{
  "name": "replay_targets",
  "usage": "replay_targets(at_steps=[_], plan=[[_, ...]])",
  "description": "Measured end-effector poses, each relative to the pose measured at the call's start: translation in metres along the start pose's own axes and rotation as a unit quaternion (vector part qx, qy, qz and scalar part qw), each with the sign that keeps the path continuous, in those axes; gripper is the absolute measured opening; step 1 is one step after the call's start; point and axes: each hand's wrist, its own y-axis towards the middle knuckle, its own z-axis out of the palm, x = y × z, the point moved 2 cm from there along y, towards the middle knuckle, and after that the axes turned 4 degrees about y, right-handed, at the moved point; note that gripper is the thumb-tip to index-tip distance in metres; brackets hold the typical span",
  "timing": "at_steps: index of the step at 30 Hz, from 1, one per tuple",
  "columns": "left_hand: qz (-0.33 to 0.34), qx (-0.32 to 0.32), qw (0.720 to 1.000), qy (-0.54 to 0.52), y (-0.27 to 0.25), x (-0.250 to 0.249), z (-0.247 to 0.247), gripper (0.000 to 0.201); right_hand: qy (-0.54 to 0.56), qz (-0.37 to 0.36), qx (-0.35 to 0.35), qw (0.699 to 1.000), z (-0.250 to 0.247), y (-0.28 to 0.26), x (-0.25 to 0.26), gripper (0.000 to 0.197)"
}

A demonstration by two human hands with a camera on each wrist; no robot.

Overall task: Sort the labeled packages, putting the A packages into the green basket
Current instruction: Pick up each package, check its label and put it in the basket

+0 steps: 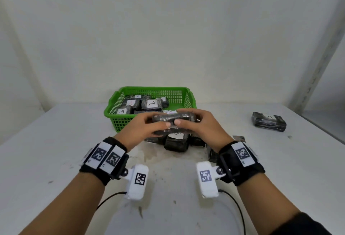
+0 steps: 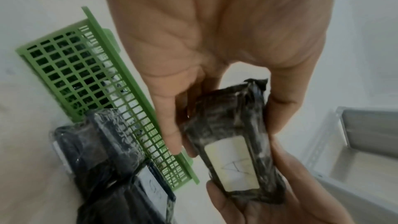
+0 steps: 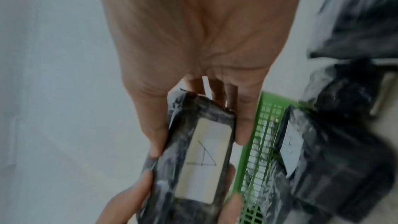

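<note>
Both hands hold one black wrapped package (image 1: 174, 121) in the air, just in front of the green basket (image 1: 119, 121). My left hand (image 1: 147, 128) grips its left end and my right hand (image 1: 196, 122) grips its right end. The wrist views show its white label marked A (image 2: 233, 164) (image 3: 203, 157) facing down toward the cameras. The basket holds several black packages labeled A (image 1: 152, 103). Under my hands a small heap of black packages (image 1: 176, 142) lies on the table, their labels mostly hidden.
One more black package labeled A (image 1: 268, 121) lies alone at the far right of the white table (image 1: 56, 141). A white wall stands close behind the basket. A grey metal frame (image 2: 353, 134) shows at the table's right side.
</note>
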Motion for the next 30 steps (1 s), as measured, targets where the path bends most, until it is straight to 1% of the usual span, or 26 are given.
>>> replay_targets(at_steps=[2,4,6,8,11,12,15,17,19,21,23,25,28,30], plan=[[-0.002,-0.033,0.998,-0.049,0.005,0.005,-0.006,0.044,0.036,-0.01,-0.04,0.999,0.01,0.007,-0.003,0.027],[-0.005,-0.075,0.995,-0.059,0.009,0.01,-0.011,0.032,0.043,-0.011,-0.056,0.997,0.017,0.015,-0.007,0.028],[-0.006,-0.111,0.992,-0.066,0.012,0.013,-0.017,0.023,0.063,0.007,-0.042,0.997,0.021,0.024,-0.012,0.034],[-0.008,-0.131,0.987,-0.094,0.014,0.015,-0.023,0.021,0.103,0.035,-0.023,0.994,0.023,0.03,-0.015,0.038],[-0.007,-0.109,0.985,-0.13,0.014,0.017,-0.029,0.035,0.116,0.043,-0.025,0.992,0.024,0.035,-0.017,0.033],[-0.005,-0.11,0.985,-0.13,0.014,0.019,-0.03,0.034,0.111,0.041,-0.03,0.993,0.025,0.037,-0.018,0.031],[0.005,-0.134,0.986,-0.104,0.016,0.026,-0.033,0.023,0.094,0.044,-0.024,0.994,0.029,0.042,-0.02,0.029],[0.006,-0.123,0.988,-0.09,0.018,0.028,-0.034,0.023,0.074,0.03,-0.004,0.997,0.032,0.045,-0.018,0.031],[0.007,-0.106,0.991,-0.085,0.019,0.028,-0.035,0.025,0.061,0.006,0.0,0.998,0.036,0.047,-0.015,0.029],[0.007,-0.11,0.99,-0.09,0.02,0.029,-0.037,0.024,0.064,-0.005,-0.007,0.998,0.039,0.05,-0.015,0.028],[0.01,-0.125,0.988,-0.091,0.023,0.031,-0.042,0.025,0.067,0.002,-0.008,0.998,0.041,0.054,-0.019,0.03],[0.009,-0.131,0.986,-0.103,0.025,0.034,-0.047,0.03,0.068,0.02,-0.011,0.997,0.041,0.056,-0.024,0.034],[0.005,-0.112,0.985,-0.128,0.026,0.039,-0.048,0.048,0.087,0.029,-0.022,0.995,0.038,0.055,-0.029,0.033],[0.014,-0.122,0.985,-0.12,0.026,0.044,-0.046,0.044,0.069,0.018,-0.031,0.997,0.036,0.053,-0.031,0.035]])
